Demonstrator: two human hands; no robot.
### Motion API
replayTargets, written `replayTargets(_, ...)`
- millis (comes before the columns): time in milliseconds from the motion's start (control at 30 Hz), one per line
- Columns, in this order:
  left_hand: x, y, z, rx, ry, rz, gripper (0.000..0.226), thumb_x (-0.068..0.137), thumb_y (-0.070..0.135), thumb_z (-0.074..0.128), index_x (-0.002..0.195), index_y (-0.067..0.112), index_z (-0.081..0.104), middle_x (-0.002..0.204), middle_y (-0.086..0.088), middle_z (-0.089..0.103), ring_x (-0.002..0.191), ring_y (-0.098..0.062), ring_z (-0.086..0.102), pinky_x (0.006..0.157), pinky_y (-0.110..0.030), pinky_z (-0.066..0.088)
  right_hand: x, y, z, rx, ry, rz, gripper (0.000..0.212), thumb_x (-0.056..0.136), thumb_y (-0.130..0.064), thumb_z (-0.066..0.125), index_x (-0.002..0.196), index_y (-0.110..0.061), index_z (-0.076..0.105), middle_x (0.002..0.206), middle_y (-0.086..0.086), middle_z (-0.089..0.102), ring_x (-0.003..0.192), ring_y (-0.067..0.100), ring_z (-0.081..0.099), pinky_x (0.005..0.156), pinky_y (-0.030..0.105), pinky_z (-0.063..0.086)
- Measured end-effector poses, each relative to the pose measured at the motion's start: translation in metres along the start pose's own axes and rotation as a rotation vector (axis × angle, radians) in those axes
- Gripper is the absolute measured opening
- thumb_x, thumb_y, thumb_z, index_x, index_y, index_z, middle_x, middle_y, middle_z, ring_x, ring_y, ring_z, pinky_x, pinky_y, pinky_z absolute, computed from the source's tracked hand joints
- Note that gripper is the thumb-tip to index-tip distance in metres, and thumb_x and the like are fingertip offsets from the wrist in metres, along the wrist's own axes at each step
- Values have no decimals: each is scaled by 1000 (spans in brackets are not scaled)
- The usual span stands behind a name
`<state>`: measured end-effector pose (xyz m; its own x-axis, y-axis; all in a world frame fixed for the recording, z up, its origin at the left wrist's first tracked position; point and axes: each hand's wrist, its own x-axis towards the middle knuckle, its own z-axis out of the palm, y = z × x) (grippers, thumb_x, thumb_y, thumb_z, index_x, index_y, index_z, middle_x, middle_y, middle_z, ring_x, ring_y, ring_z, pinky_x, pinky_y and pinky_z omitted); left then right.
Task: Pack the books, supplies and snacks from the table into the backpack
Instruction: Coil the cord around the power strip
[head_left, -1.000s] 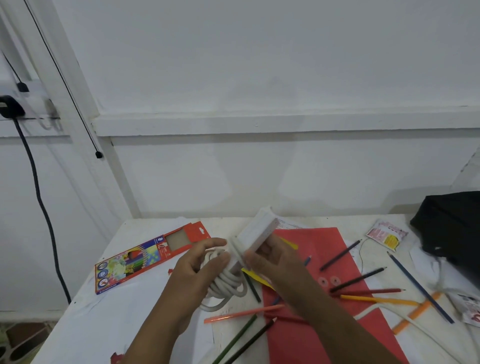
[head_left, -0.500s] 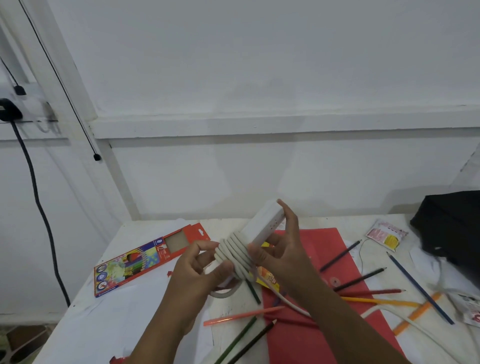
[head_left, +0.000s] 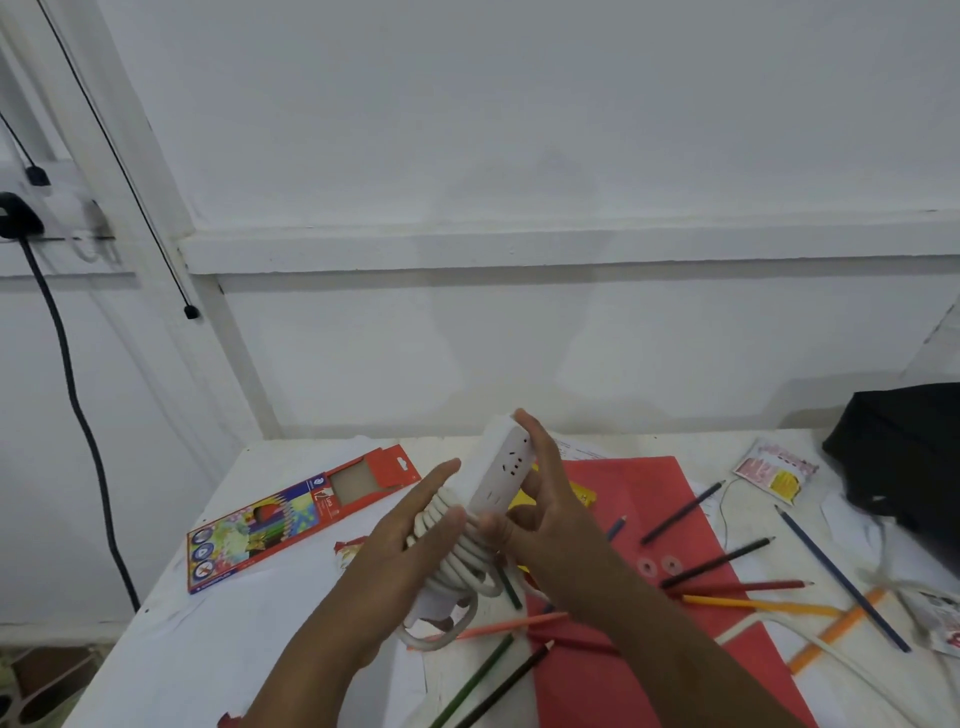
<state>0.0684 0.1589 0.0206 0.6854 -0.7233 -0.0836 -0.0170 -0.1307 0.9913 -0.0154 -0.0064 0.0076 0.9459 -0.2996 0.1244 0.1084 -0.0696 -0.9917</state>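
Red plastic folder (head_left: 623, 691) and scattered coloured pencils (head_left: 470, 686) fill the bottom of the frame on the white table (head_left: 208, 649). At lower right, the loose tail of the thick white cord (head_left: 810, 649) trails away.

Just above, at centre, the left hand (head_left: 395, 566) holds the wound coils. Its thumb lies across them and its forefinger points straight out, while the lower fingers seem to hook under a hanging loop. The right hand (head_left: 561, 525) pinches the white rectangular power strip (head_left: 501, 467), with the thumb at its lower end and straight fingers up its far side. The strip is held tilted above the table, between both hands.

Since half a second ago, the strip has rolled so its sockets face the camera, and the left forefinger has opened out. That suggests another turn of cord has gone on, with a good length still to wind.

Further back, the colourful cardboard pencil box (head_left: 291, 519) lies at centre left. A black bag (head_left: 904, 457) sits at the right edge.
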Motion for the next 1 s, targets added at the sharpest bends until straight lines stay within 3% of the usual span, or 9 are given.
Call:
replayTargets(167, 1, -1, 9, 9, 161, -28, 34, 75, 60, 64, 106, 45, 65, 102, 13, 73, 93, -17, 73, 89, -47, 59, -1, -5, -9, -173, -70, 20, 108, 81, -44, 76, 139, -71, -11, 141, -20, 49, 68, 20, 63, 76, 41, 61)
replayTargets(267, 1, 0, 7, -40, 237, -22, 29, 83, 51, 69, 106, 33, 67, 98, 3, 75, 87, -22, 74, 78, -45, 61, -5, -1, -17, -245, -117, 137, 114, 81, -43, 78, 141, -67, -15, 122, -9, 64, 76, 24, 72, 79, 40, 61)
replayTargets(367, 1, 3, 3, -38, 361, 7, 14, 94, 33, 58, 99, 26, 69, 88, 1, 75, 78, -15, 74, 65, -27, 57, -13, -11, -29, -619, -279, 202, 72, 90, -32, 70, 150, -36, 30, 90, 4, 71, 75, 13, 68, 77, 37, 59)
replayTargets(433, 1, 3, -4, 13, 451, 17, 10, 97, 29, 58, 97, 29, 68, 85, 3, 74, 75, -5, 71, 64, -20, 51, -16, -17, -38, -836, -353, 203, 23, 95, -24, 62, 118, -19, 65, 83, 5, 68, 72, 11, 64, 77, 39, 57)
replayTargets(500, 2, 2, -13, 113, 476, 19, 6, 95, 30, 61, 96, 32, 67, 85, 6, 72, 74, -2, 69, 64, -20, 49, -19, -24, -45, -897, -316, 181, 14, 99, -25, 57, 105, -23, 69, 76, -2, 62, 64, 4, 56, 65, 29, 50)
replayTargets(633, -1, 2, -15, 387, 282, 42, 6, 90, 32, 68, 96, 33, 66, 81, 22, 72, 75, -1, 70, 58, -10, 50, -17, -46, -48, -1046, -202, 71, 19, 100, -25, 54, 86, -24, 68, 70, -6, 57, 62, 8, 49, 60, 28, 41)
replayTargets(733, -2, 2, -13, 502, 124, 57, 18, 88, 40, 70, 105, 37, 65, 89, 26, 71, 84, 3, 68, 64, -11, 50, -11, -63, -52, -1096, -123, -105, 22, 98, -20, 58, 103, -32, 75, 82, -14, 63, 79, 7, 59, 72, 30, 50)
replayTargets(900, 1, 4, -13, 618, -65, 50, 30, 80, 58, 70, 106, 47, 59, 93, 31, 65, 86, 3, 66, 65, -16, 53, 0, -63, -49, -770, -20, -306, 25, 81, 3, 74, 90, -20, 81, 79, -17, 65, 73, 2, 65, 66, 15, 50)
replayTargets(1000, -2, 5, -13, 603, -137, 65, 48, 69, 72, 64, 111, 52, 56, 95, 25, 65, 86, -3, 66, 70, -22, 56, 5, -63, -50, -617, 92, -349, 20, 67, -5, 85, 77, -22, 79, 82, -9, 69, 79, 11, 65, 66, 17, 49)
